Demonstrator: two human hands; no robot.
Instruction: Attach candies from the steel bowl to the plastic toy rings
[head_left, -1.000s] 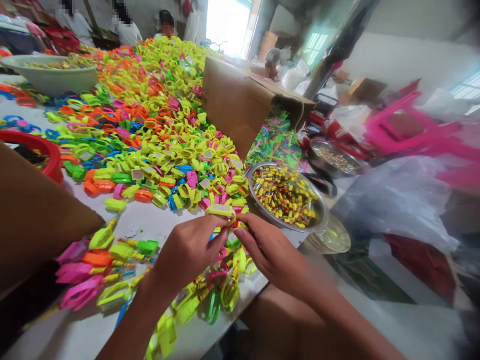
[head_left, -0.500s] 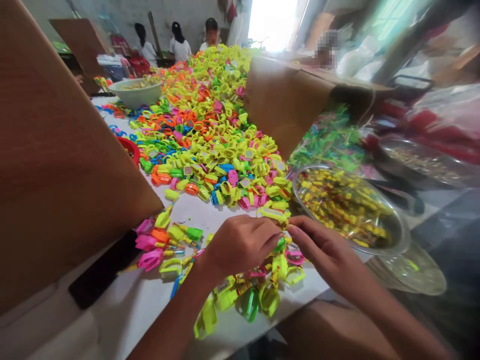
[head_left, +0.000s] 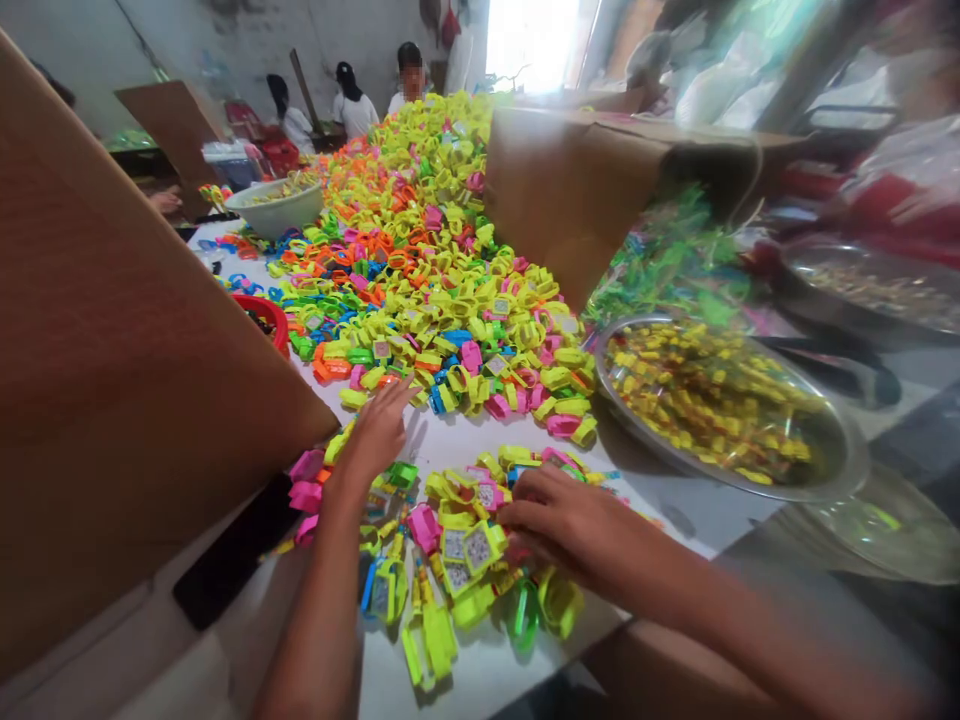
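My left hand reaches forward with its fingers stretched out, holding nothing, at the near edge of a big pile of plastic toy watches in yellow, pink, orange, green and blue. My right hand is bent over a smaller near group of toy watches. Its fingers are curled down among them, and whatever they grip is hidden. Several watches in this group show square patterned faces, and some have small yellow-and-red tubes attached. Pink toy watches lie left of my left forearm.
A metal bowl of small yellow-and-red pieces stands at right. A cardboard box blocks the left, beside a black phone-like slab. Another carton stands behind the pile. A red bowl and white basin sit left. People are at back.
My hands were together over the near group, holding a yellow toy watch. They have parted; the left moved forward and left with fingers extended, the right lowered onto the near group.
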